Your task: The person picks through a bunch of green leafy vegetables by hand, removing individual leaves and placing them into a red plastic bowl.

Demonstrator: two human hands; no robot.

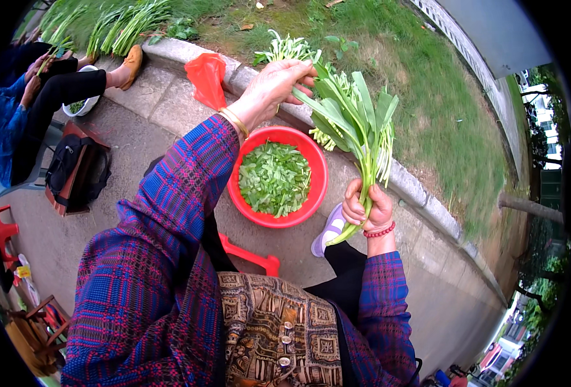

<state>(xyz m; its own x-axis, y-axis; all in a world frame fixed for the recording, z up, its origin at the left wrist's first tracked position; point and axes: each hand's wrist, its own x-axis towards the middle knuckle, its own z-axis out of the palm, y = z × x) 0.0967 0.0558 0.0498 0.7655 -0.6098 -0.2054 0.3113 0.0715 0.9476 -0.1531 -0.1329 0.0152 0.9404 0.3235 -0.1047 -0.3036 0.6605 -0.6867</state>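
My right hand (368,206) is closed around the pale stems of a bunch of leafy greens (363,126), whose long leaves point up and away. My left hand (276,87), with a gold bangle at its wrist, reaches to the leaf tips; its fingers are bent together on a leaf there, partly hidden. Between my arms stands a red plastic basin (319,193) on the ground, holding many torn green leaves (274,179). Beyond the bunch, more pale stems (324,138) lie along the curb, and another heap of greens (289,50) rests behind my left hand.
A stone curb (421,193) borders the grass. A red plastic bag (206,79) lies by it. Part of a red stool (253,258) shows below the basin. At left, a seated person (53,90) handles greens near a white bucket (82,106); a black bag (69,164) is close by.
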